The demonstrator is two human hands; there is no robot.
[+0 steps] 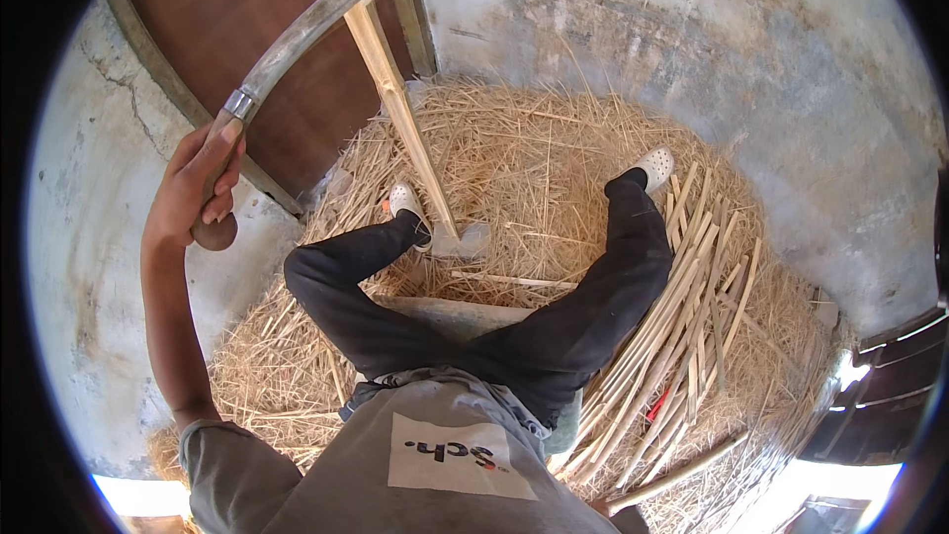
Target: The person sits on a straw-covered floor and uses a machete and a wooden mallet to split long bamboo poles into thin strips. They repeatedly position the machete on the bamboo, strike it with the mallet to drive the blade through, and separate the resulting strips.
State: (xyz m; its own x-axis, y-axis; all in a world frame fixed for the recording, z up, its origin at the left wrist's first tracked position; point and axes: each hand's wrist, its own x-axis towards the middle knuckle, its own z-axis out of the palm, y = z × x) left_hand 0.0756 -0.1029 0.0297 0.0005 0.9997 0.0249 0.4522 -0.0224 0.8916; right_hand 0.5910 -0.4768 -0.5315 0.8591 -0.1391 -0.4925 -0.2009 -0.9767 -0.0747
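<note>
My left hand [206, 173], raised at the left, is closed round the wooden handle of a machete [306, 30]. Its long, curved grey blade reaches up to the right, past the frame's top edge. Against the blade, in this view, is the upper end of a split wooden stick [400, 104]; I cannot tell how firmly they touch. That stick slants down to a flat grey block [465, 240] between my feet. At the lower edge only a sliver of my right hand [600, 506] shows, at the end of a round stick [682, 472]; it seems closed on it, with most fingers hidden.
Many split sticks [682, 307] lie in a heap along my right leg, with a small red thing [656, 405] among them. Dry straw [534, 158] covers the floor. A log [450, 311] lies between my legs. Beyond stand a brown door [267, 0] and a grey wall [692, 30].
</note>
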